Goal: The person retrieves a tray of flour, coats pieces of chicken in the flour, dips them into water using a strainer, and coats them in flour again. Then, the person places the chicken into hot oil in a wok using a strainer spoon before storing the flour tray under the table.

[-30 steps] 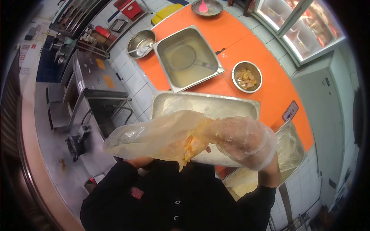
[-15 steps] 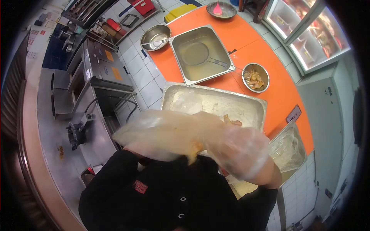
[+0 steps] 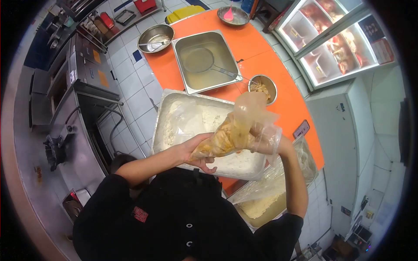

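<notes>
A clear plastic bag (image 3: 224,135) with orange-yellow marinated meat pieces bunched in its lower end is held slantwise over a metal tray of white flour (image 3: 163,143). My left hand (image 3: 198,152), bare, cups that lower end from beneath, thumb on one side and fingers on the other. Around the upper part of the bag closes my right hand (image 3: 260,141), covered by a loose clear plastic glove; crumpled plastic hides some of its fingers. Another piece of clear plastic (image 3: 183,117) lies on the flour.
Beyond the flour sits a deep metal pan (image 3: 179,74) of cloudy liquid with a mesh strainer (image 3: 198,61). A steel bowl (image 3: 274,89) of meat pieces stands right of it. Near my right arm is a plastic-covered tray (image 3: 311,167); a phone-like object (image 3: 301,129) lies on the orange table (image 3: 291,82).
The bag has swung from stretched out leftward near my chest to slanting over the flour tray. My left hand, mostly hidden before, now supports its lower end. The view has shifted.
</notes>
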